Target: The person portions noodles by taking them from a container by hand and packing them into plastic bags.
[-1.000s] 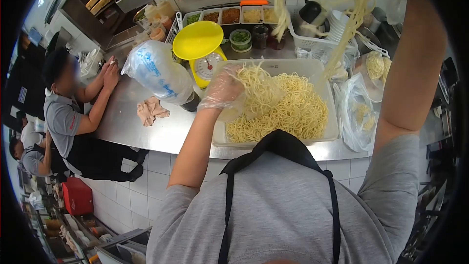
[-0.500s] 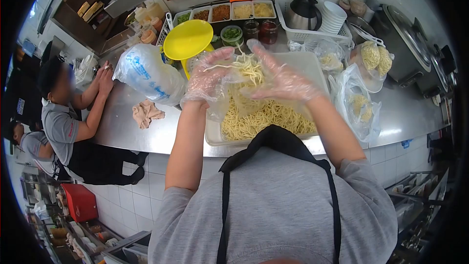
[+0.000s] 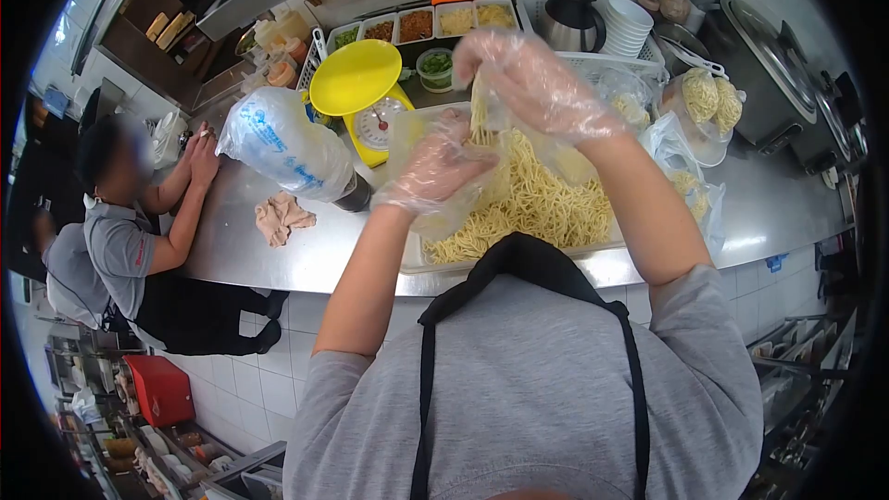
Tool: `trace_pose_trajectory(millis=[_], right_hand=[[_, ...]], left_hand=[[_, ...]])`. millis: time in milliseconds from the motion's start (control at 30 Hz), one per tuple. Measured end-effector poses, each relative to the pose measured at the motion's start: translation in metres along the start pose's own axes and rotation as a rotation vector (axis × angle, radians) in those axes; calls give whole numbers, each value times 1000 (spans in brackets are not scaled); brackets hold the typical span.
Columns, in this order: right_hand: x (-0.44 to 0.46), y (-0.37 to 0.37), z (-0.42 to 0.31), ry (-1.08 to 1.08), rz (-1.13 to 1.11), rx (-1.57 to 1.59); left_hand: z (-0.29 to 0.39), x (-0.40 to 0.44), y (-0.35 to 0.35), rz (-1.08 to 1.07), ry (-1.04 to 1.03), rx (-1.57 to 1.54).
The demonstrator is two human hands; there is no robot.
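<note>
Both my hands wear clear plastic gloves. My right hand [image 3: 546, 83] is raised, its fingers closed round a strand bunch of yellow noodles [image 3: 480, 116] that hangs down. Just below and to the left, my left hand [image 3: 443, 168] grips a clear plastic bag [image 3: 405, 139], and the hanging noodles reach its mouth. How much lies inside the bag is hard to make out. Under both hands a wide shallow tray [image 3: 414, 264] holds a loose heap of noodles [image 3: 556, 208].
A yellow dial scale [image 3: 356, 79] stands behind left, beside a stuffed plastic bag [image 3: 282, 143] and a crumpled cloth [image 3: 282, 219]. Topping containers [image 3: 417, 25] line the back. Right are bagged noodles [image 3: 702, 97], white bowls [image 3: 630, 28] and a jug [image 3: 569, 18]. A co-worker [image 3: 120, 213] leans at the left.
My right hand has risen and closed on noodles, lifting them above the bag. My left hand has moved right and down with the bag, uncovering the scale's dial.
</note>
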State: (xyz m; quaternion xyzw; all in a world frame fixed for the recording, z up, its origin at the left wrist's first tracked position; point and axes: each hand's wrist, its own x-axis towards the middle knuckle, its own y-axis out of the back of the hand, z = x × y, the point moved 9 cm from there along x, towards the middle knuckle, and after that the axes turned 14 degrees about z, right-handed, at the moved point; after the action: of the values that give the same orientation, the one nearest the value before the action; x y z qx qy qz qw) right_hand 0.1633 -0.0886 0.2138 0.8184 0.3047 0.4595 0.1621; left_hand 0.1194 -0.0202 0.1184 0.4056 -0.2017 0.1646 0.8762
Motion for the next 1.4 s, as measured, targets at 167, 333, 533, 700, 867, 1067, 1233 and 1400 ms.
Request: trace_pose_trajectory(millis=[167,333,533,700,867,1067,1233,1400], right_hand=[[33,54,-8,-267,316,595],[58,140,-71,-124,608,334],[42,143,-30,-212,536,82],[-40,11,48,-434,-267,92],[-108,-69,107,-405,-399,-324],[-133,-70,171,-677,-294,-249],[-129,-69,158,-910,-241,-20],[-137,-72,176,-810,-290,-32]], left_hand=[[-37,-1,-8,-103,254,-94],[-46,-6,-7,-38,147,-10],[-51,-19,-19,21,46,60],[-22,-47,-7,289,-48,15],[-29,-52,-3,316,-22,-51],[-41,-50,1,347,13,-96],[-44,-50,2,360,11,-103],[-47,-48,0,341,50,-122]])
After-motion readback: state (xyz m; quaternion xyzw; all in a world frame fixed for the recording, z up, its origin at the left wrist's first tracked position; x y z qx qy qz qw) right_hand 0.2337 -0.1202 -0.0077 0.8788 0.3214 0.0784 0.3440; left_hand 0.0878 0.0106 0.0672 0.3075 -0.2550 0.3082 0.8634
